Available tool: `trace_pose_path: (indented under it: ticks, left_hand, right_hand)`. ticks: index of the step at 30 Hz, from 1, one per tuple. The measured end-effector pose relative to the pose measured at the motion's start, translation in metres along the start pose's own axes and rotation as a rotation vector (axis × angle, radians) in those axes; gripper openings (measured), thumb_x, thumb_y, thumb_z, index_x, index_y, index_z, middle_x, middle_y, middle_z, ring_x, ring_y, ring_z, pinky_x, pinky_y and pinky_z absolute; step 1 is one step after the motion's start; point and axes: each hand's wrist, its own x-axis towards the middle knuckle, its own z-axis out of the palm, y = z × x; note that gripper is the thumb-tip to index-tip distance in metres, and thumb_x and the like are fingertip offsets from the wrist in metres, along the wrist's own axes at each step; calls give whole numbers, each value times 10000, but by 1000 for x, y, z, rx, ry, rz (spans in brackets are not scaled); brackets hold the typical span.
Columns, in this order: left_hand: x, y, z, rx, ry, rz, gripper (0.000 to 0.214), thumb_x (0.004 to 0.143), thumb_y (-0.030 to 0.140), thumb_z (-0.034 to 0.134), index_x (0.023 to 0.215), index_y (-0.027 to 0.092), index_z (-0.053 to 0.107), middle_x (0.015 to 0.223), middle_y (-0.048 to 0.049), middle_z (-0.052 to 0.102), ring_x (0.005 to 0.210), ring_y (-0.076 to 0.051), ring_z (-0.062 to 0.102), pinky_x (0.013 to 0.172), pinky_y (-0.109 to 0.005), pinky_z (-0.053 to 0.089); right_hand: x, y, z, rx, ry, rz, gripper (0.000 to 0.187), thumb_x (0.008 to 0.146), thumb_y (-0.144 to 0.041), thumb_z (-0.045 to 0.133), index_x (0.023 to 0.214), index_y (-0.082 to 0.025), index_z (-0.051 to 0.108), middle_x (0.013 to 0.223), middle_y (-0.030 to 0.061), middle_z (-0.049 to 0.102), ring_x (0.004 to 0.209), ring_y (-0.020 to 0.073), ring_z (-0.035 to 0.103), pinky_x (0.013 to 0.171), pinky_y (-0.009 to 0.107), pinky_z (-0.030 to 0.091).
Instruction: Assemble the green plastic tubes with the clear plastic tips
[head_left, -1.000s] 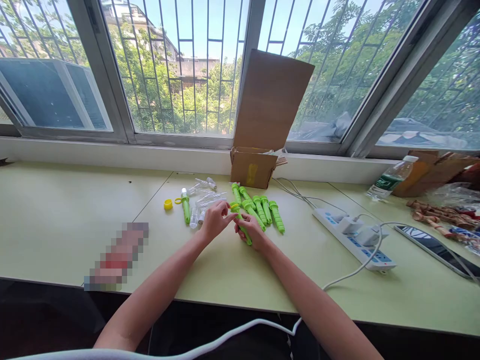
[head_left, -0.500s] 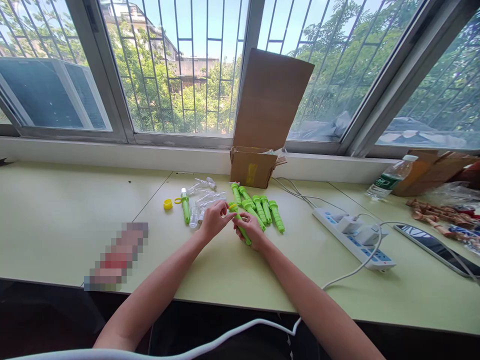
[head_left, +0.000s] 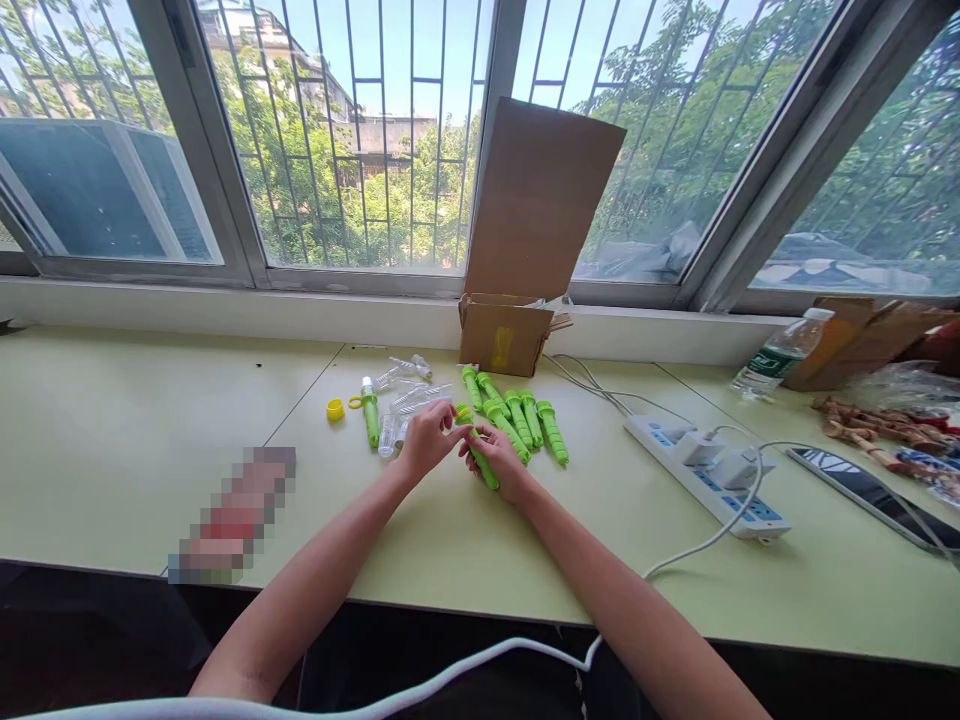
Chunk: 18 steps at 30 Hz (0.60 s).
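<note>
head view: the right hand [head_left: 504,465] is closed around a green tube [head_left: 485,472] held low over the table [head_left: 150,440]. the left hand [head_left: 424,440] pinches the tube's top end with its fingertips. a row of tubes [head_left: 525,420] lies just behind and clear vials [head_left: 409,405] lie beside the left hand. the pinch looks light, so the tube could twist loose. a stray wrist could also knock the row and set it rolling.
</note>
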Motion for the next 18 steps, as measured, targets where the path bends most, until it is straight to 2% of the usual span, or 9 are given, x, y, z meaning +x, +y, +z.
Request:
trace_pose_path:
  ticks: [6,13,18]
  left_hand:
    - [0,0,0,6,2,-9,335,766,382,682,640,192,436,680,25,537,554,-92,438,520,-239,366]
    - [-1,-2,0,8,-1,-14,333,769,401,681,653,192,449,679,23,540,542,-90,427,516,-237,361]
    - [-1,-4,0,-12,17,2,316,776,413,677,674,193,474,648,30,522,541,-92,435,519,-236,363]
  right_hand:
    - [-2,-2,2,-12,-50,-14,479,702,-605,680,924,-201,550,717,7,662,460,94,546,390,202,370]
    - [-5,-8,4,12,-57,4,434,720,-587,668,898,-216,532,627,-41,590,411,71,468,357,186,324]
    - [-7,-9,5,13,-82,6,397,766,-594,609,873,-222,517,627,-48,588,403,67,471,347,182,329]
